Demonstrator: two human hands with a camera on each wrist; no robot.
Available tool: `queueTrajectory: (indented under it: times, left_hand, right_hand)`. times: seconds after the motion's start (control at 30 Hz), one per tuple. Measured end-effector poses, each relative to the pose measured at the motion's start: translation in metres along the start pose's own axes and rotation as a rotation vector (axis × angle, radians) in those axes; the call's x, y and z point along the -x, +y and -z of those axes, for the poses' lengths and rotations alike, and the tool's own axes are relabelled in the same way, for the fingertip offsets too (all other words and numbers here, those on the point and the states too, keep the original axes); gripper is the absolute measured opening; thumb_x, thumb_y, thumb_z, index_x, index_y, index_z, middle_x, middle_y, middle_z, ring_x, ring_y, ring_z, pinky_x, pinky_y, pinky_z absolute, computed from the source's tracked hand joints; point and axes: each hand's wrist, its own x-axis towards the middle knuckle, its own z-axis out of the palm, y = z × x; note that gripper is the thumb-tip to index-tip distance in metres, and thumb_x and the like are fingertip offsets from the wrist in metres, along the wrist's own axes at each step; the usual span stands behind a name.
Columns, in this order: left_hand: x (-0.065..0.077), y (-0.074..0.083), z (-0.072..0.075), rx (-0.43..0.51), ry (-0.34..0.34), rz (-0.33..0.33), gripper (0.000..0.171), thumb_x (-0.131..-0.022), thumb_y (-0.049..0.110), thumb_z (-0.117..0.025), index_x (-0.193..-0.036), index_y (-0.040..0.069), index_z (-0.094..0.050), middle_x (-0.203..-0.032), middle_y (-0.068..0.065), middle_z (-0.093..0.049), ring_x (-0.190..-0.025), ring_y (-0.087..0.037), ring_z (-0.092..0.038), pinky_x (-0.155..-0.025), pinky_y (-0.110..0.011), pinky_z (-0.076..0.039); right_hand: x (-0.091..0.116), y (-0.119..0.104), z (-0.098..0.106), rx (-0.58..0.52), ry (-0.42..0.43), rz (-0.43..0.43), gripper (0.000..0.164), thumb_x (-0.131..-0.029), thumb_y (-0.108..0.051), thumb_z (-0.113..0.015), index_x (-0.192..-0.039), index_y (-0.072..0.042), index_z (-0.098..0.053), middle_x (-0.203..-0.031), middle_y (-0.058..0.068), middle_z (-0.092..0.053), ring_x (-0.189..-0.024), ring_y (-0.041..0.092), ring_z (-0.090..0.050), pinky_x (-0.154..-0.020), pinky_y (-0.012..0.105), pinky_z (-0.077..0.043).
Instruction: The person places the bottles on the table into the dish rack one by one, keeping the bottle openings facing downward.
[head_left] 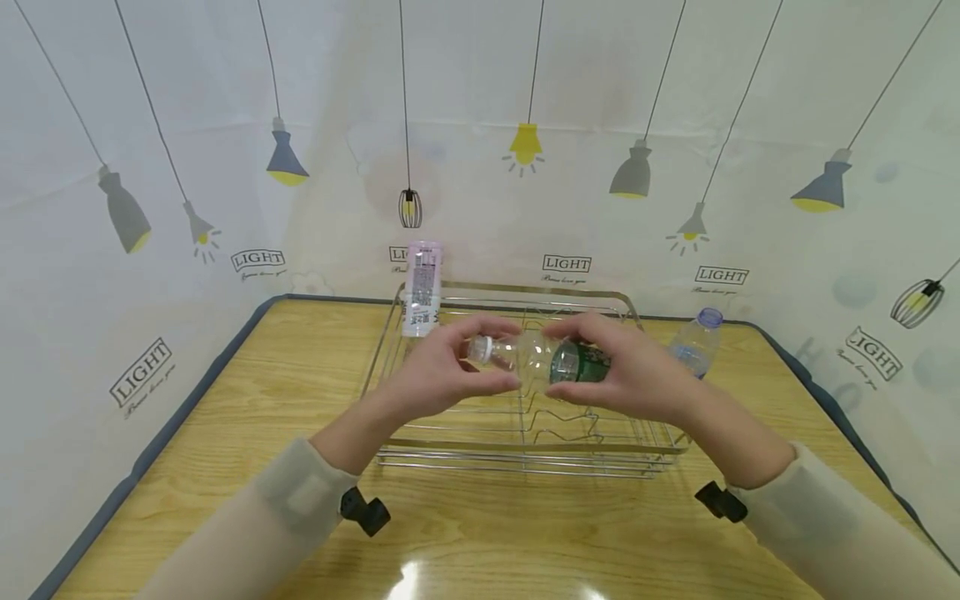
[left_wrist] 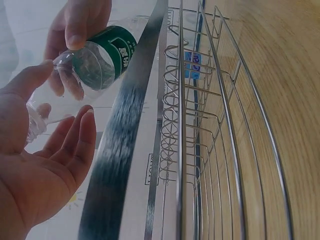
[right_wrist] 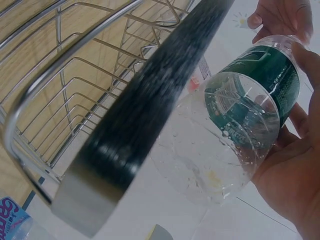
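Note:
A clear plastic bottle with a green label lies sideways between both hands, above a wire rack. Its neck, with a white ring, points left. Around the neck and shoulder curve the thumb and fingers of my left hand; in the left wrist view the thumb tip is right at the shoulder. My right hand grips the bottle's labelled body between thumb and fingers. Droplets show inside the clear base end in the right wrist view.
A pink and white labelled bottle stands upright at the rack's back left. Right of the rack is a clear bottle with a blue-purple cap. The rack rests on a wooden table, before a lamp-patterned cloth backdrop.

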Motion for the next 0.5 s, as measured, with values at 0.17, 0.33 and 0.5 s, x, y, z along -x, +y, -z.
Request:
queueTrajectory:
  times: [0.17,0.33,0.5]
  left_hand:
    - [-0.0001,-0.0025,-0.0018,-0.03,0.007,0.008,0.062,-0.092,0.02,-0.091,-0.149,0.024,-0.066,-0.148,-0.008,-0.066,-0.107,-0.025,-0.076,-0.084,-0.038,-0.068]
    - [0.0013,-0.0047,-0.0024,-0.038,0.012,0.009,0.06,-0.092,0.019,-0.091,-0.147,0.025,-0.067,-0.147,-0.007,-0.066,-0.106,-0.025,-0.077,-0.082,-0.042,-0.068]
    - [0.0043,-0.0095,0.002,0.001,0.034,0.012,0.059,-0.093,0.016,-0.09,-0.148,0.02,-0.067,-0.148,-0.009,-0.066,-0.11,-0.027,-0.077,-0.081,-0.041,-0.069]
  right_hand:
    - [-0.0008,0.0,-0.0015,0.019,-0.004,0.003,0.061,-0.093,-0.029,-0.092,-0.146,-0.018,-0.065,-0.137,-0.001,-0.071,-0.104,0.011,-0.068,-0.087,0.035,-0.061]
    - [-0.0011,0.0007,-0.0027,0.024,-0.017,0.011,0.063,-0.092,-0.028,-0.093,-0.147,-0.016,-0.064,-0.134,0.003,-0.072,-0.098,0.013,-0.066,-0.08,0.03,-0.06]
    - [0.0007,0.0035,0.0003,0.023,-0.017,-0.011,0.067,-0.091,-0.027,-0.093,-0.15,-0.015,-0.062,-0.138,0.005,-0.07,-0.117,0.022,-0.069,-0.092,0.041,-0.062]
